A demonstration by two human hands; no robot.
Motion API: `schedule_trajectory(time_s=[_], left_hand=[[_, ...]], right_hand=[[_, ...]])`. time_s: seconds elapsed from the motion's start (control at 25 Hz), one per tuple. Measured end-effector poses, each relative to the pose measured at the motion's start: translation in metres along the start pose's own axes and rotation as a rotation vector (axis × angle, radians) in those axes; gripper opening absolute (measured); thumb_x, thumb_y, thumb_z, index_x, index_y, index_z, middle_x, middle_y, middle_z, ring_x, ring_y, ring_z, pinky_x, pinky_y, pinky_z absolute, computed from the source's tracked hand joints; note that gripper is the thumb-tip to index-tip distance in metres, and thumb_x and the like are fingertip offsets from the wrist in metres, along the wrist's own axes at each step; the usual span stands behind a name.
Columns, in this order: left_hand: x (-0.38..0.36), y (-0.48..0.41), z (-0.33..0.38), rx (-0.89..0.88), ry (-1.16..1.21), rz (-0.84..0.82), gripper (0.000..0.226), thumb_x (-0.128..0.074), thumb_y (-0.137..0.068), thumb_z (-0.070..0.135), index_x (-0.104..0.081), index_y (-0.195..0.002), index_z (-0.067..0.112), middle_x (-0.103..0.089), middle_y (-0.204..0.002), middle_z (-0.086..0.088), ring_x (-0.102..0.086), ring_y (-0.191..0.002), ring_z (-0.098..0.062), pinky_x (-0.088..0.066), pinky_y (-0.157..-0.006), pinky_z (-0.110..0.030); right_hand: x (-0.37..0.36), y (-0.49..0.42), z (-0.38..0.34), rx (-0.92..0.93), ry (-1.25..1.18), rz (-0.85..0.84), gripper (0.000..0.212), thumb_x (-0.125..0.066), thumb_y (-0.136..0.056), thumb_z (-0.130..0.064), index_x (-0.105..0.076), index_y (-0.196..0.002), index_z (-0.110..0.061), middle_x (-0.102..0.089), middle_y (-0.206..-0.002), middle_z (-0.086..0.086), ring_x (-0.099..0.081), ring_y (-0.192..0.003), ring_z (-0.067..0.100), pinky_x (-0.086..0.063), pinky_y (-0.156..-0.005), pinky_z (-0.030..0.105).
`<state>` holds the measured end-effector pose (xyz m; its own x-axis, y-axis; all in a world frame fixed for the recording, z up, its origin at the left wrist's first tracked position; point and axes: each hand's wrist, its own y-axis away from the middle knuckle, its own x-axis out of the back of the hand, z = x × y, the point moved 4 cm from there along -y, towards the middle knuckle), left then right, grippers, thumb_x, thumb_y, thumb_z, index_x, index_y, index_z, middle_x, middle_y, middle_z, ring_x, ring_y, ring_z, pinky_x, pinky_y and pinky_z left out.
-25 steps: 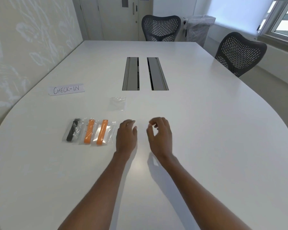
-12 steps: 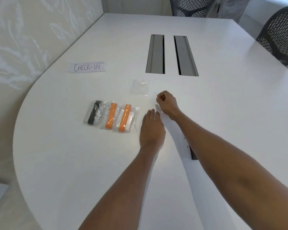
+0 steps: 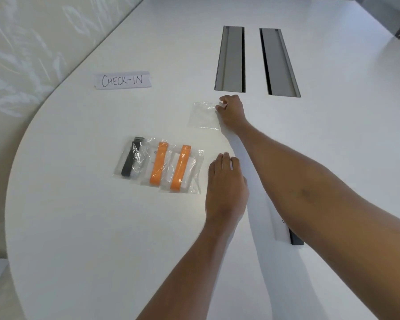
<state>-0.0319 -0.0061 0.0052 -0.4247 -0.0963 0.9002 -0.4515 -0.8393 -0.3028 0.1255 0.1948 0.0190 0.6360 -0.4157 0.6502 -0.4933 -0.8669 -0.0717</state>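
A small empty clear plastic bag (image 3: 202, 116) lies flat on the white table (image 3: 79, 215). My right hand (image 3: 231, 112) pinches its upper right corner with curled fingers. Nearer to me, three clear bags lie side by side: one holds a black strap (image 3: 130, 161), two hold orange straps (image 3: 158, 166) (image 3: 180, 168). My left hand (image 3: 225, 183) rests flat on the table just right of the orange straps, fingers straight, holding nothing.
A paper label reading CHECK-IN (image 3: 123, 80) lies at the back left. Two grey cable troughs (image 3: 231, 58) (image 3: 279, 62) are set into the table beyond the hands. A dark flat object (image 3: 295, 239) shows under my right forearm. The table edge curves along the left.
My right hand has reached forward and left from in front of me to the empty bag and pinched its corner. My left hand stays near the orange straps. The view tilted down.
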Motion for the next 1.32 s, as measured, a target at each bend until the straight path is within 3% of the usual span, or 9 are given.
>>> schedule_trajectory(time_s=[0.24,0.36,0.52,0.72,0.84,0.96,1.12,1.24,1.32], left_hand=[[-0.001,-0.001,-0.001,0.018,0.001,-0.006,0.040,-0.047,-0.103,0.020,-0.053,-0.139,0.006,-0.053,-0.150,-0.018,-0.045,-0.144,-0.033,-0.036,-0.122,-0.044],[-0.001,-0.001,0.000,0.017,-0.010,0.000,0.040,-0.044,-0.103,0.020,-0.054,-0.139,0.005,-0.055,-0.149,-0.017,-0.047,-0.142,-0.033,-0.036,-0.122,-0.044],[0.000,-0.002,0.000,0.013,-0.019,0.009,0.039,-0.043,-0.103,0.021,-0.055,-0.137,0.006,-0.056,-0.147,-0.016,-0.047,-0.141,-0.032,-0.037,-0.120,-0.044],[0.003,-0.001,0.001,0.015,-0.024,0.026,0.035,-0.044,-0.103,0.021,-0.056,-0.133,0.008,-0.058,-0.142,-0.014,-0.051,-0.136,-0.031,-0.041,-0.117,-0.043],[0.006,0.000,0.002,0.008,-0.011,0.033,0.034,-0.048,-0.103,0.023,-0.057,-0.133,0.009,-0.060,-0.140,-0.012,-0.054,-0.133,-0.029,-0.044,-0.116,-0.042],[0.009,0.001,0.001,0.010,0.019,0.036,0.036,-0.051,-0.105,0.026,-0.056,-0.136,0.010,-0.061,-0.144,-0.012,-0.055,-0.137,-0.028,-0.044,-0.118,-0.040],[0.014,0.004,0.002,0.009,0.105,0.037,0.039,-0.053,-0.105,0.024,-0.057,-0.141,0.007,-0.058,-0.149,-0.013,-0.050,-0.143,-0.027,-0.041,-0.121,-0.039],[0.024,0.010,0.001,0.021,0.208,0.075,0.028,-0.054,-0.102,0.013,-0.065,-0.127,0.007,-0.068,-0.133,-0.010,-0.061,-0.129,-0.026,-0.051,-0.108,-0.034],[0.035,0.019,0.002,0.161,0.395,0.139,0.023,-0.056,-0.100,0.007,-0.070,-0.118,0.010,-0.073,-0.122,-0.005,-0.067,-0.116,-0.022,-0.054,-0.099,-0.029]], right_hand=[[-0.003,-0.004,0.000,-0.032,-0.031,0.068,0.009,-0.055,-0.094,-0.001,-0.062,-0.095,-0.007,-0.055,-0.120,0.011,-0.057,-0.092,0.023,-0.051,-0.079,0.033],[0.002,0.005,0.003,0.013,-0.092,0.077,0.010,-0.055,-0.088,-0.005,-0.056,-0.091,-0.015,-0.060,-0.108,0.005,-0.056,-0.088,0.020,-0.048,-0.078,0.031],[0.010,0.023,0.009,0.061,-0.281,0.102,0.011,-0.063,-0.084,-0.008,-0.056,-0.089,-0.013,-0.059,-0.082,-0.005,-0.051,-0.069,0.011,-0.041,-0.065,0.023],[0.027,0.051,0.012,-0.048,-0.392,0.019,0.027,-0.064,-0.086,-0.004,-0.061,-0.113,-0.011,-0.060,-0.088,0.000,-0.057,-0.076,0.017,-0.050,-0.066,0.030],[0.046,0.073,0.005,-0.048,-0.313,-0.031,0.037,-0.066,-0.087,-0.003,-0.062,-0.124,-0.010,-0.065,-0.095,0.007,-0.061,-0.079,0.021,-0.054,-0.065,0.032],[0.076,0.105,-0.013,0.015,-0.250,0.012,0.026,-0.065,-0.089,-0.001,-0.069,-0.114,-0.006,-0.067,-0.095,0.004,-0.060,-0.079,0.014,-0.050,-0.065,0.020],[0.116,0.170,-0.034,0.072,-0.266,0.082,0.004,-0.068,-0.088,-0.002,-0.070,-0.091,-0.004,-0.071,-0.090,0.002,-0.059,-0.073,0.011,-0.048,-0.059,0.021],[0.140,0.226,-0.044,0.068,-0.295,0.148,0.003,-0.068,-0.085,-0.002,-0.067,-0.086,-0.005,-0.070,-0.087,0.002,-0.058,-0.072,0.012,-0.046,-0.062,0.022],[0.150,0.259,-0.046,0.063,-0.311,0.220,0.006,-0.065,-0.083,-0.001,-0.063,-0.083,-0.007,-0.068,-0.083,0.005,-0.055,-0.071,0.012,-0.046,-0.063,0.022]])
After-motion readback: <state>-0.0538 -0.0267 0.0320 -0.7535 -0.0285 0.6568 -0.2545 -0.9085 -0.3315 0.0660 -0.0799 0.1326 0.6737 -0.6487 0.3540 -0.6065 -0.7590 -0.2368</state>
